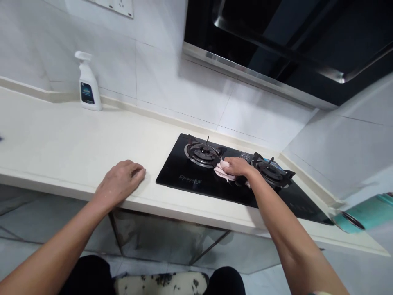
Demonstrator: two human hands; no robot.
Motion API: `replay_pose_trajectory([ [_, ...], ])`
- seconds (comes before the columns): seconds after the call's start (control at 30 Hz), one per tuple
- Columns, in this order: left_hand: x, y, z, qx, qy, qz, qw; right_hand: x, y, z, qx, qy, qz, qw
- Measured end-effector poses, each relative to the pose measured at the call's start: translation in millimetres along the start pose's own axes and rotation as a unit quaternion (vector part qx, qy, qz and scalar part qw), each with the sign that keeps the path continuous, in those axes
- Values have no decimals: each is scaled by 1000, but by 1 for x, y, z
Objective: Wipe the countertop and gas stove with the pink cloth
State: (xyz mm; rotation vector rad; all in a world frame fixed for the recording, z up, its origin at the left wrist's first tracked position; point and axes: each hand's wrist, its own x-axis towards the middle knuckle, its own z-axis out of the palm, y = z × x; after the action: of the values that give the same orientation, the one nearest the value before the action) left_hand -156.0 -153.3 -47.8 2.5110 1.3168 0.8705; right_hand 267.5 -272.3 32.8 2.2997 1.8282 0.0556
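My right hand (237, 167) is closed on a pale pink cloth (221, 170) and presses it onto the black glass hob (190, 176), between the left burner (202, 153) and the right burner (270, 170). My left hand (121, 180) rests palm down on the cream countertop (61, 143) near its front edge, left of the hob, with the fingers curled loosely and nothing in them.
A white spray bottle (88, 84) stands against the tiled wall at the back left. A dark extractor hood (291, 41) hangs over the hob. A teal cylindrical object (359, 215) lies at the right edge. A wall socket plate (118, 6) is at the top.
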Motion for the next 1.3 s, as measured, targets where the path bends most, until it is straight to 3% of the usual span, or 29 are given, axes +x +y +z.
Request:
replay_pose_trajectory([
  [0.27,-3,5,-1,5,7,18,1000,-45,-31,4,10,61,-103,993],
  [0.5,-4,7,-4,19,5,21,1000,-79,-105,14,59,141,-182,971],
  [0.6,-1,6,-4,24,2,20,1000,-80,-142,19,96,181,-205,957],
  [0.77,4,-2,-1,34,11,25,999,-66,-197,24,159,235,-324,902],
  [0.9,6,-5,-2,34,15,17,999,-58,-212,27,153,264,-320,897],
  [0.97,6,-5,-4,28,10,14,999,-62,-203,29,152,262,-285,910],
  [1.07,7,-5,-7,16,1,3,1000,-81,-164,37,152,234,-200,939],
  [1.17,7,-3,-10,6,0,-24,1000,-114,-103,58,152,230,-94,957],
  [1.3,6,0,-9,1,-6,-28,1000,-172,4,98,122,244,47,961],
])
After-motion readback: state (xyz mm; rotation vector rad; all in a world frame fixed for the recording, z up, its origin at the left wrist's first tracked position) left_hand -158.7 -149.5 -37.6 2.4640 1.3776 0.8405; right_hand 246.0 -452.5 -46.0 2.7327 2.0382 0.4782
